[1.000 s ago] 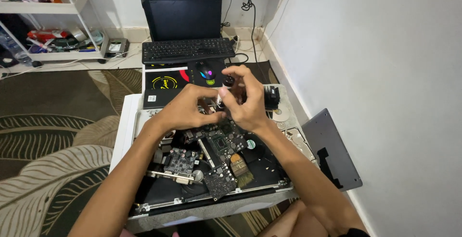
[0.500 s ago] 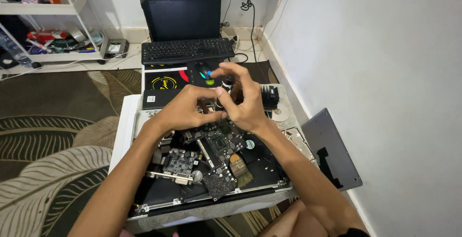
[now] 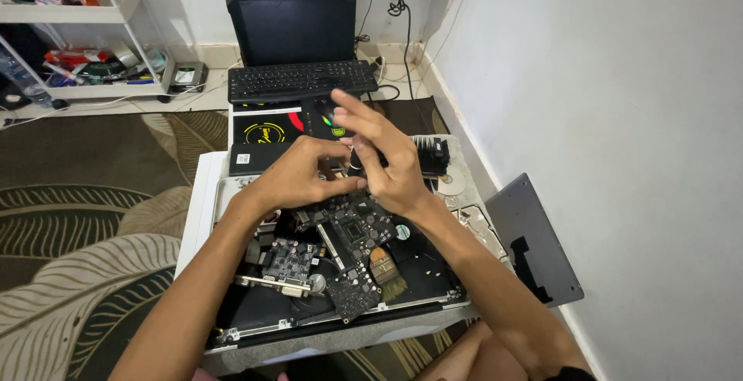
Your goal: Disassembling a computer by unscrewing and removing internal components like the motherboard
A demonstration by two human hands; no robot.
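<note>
1. Left hand (image 3: 298,172): comes in from lower left, fingers curled and pressed together over the top edge of the circuit board (image 3: 348,234); looks to pinch sth small there, but what it is can't be made out.
2. Right hand (image 3: 387,160): comes in from lower right, palm turned toward the left hand, upper fingers spread and lifted, lower fingers bent in against the left fingertips. Whether it grips anything – can't tell.
3. Circuit board: dark, bare, chips exposed, lies tilted inside the opened computer chassis (image 3: 255,323), just below and touching both hands at its upper end; lower end points toward the wearer.
4. Handling (judgement): board prob. light, thin, stiff but fragile; bends or cracks if levered. Best held by bare edges, not on chips or connectors. Any cable or plug near the fingers likely tiny and delicate.
5. Smaller green board (image 3: 288,259): left of main board, inside chassis, apart from hands.
6. Brush (image 3: 385,267): wood handle, lies just right of board's lower half.
7. Keyboard (image 3: 302,80): black, on floor beyond chassis, well apart.
8. Grey panel (image 3: 534,241): leans on wall at right.
9. Patterned rug (image 3: 85,218): left, under the work.
</note>
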